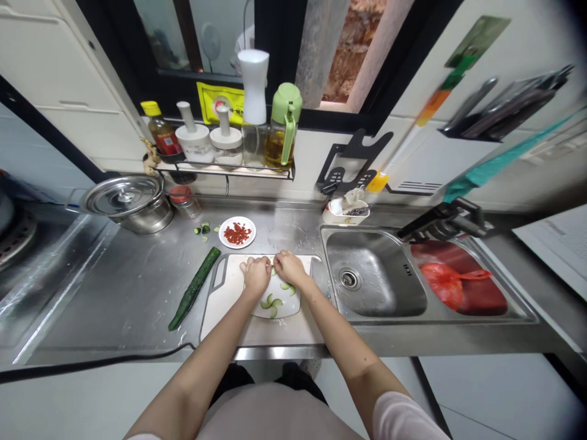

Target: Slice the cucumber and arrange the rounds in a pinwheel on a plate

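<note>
My left hand [255, 275] and my right hand [288, 267] meet over a white plate [287, 305] that lies on a pale cutting board [229, 287]. Both hands have their fingers curled together at the plate's far edge, pinching something small and green that I cannot make out. Several crescent cucumber slices [271, 303] lie on the plate just below my hands. A half cucumber [195, 286] lies on the steel counter to the left of the board.
A small dish of chopped red chilli [237, 233] sits behind the board, with cucumber scraps [204, 229] beside it. A lidded steel pot [127, 201] stands at back left. The sink [376, 278] is to the right, with a red bag [447, 284] in the second basin. Bottles stand on a rack [229, 168].
</note>
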Demonstrator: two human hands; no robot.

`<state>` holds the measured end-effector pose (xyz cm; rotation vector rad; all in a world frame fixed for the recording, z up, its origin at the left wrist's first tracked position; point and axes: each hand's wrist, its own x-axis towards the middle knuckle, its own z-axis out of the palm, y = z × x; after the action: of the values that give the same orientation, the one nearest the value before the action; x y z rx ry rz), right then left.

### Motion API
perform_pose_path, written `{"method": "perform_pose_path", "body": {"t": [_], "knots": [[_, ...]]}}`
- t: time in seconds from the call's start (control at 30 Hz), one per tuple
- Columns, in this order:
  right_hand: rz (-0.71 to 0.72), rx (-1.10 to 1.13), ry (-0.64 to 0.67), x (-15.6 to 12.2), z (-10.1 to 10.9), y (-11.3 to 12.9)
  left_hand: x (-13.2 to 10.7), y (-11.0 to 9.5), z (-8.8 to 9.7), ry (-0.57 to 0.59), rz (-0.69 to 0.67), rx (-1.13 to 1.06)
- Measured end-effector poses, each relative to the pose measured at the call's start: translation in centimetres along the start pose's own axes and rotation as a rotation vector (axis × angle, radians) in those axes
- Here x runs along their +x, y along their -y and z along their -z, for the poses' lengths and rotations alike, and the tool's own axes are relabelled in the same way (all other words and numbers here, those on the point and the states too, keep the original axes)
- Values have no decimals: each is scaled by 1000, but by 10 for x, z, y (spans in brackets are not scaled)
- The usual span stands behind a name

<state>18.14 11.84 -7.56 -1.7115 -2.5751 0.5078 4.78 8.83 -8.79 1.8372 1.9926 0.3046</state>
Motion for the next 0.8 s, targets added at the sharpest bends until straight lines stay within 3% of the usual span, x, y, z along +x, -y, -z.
{"method": "perform_pose_path", "body": {"t": [0.8], "knots": [[-65, 33, 16, -1, 0, 4, -1, -4, 4, 12, -6, 8]]}}
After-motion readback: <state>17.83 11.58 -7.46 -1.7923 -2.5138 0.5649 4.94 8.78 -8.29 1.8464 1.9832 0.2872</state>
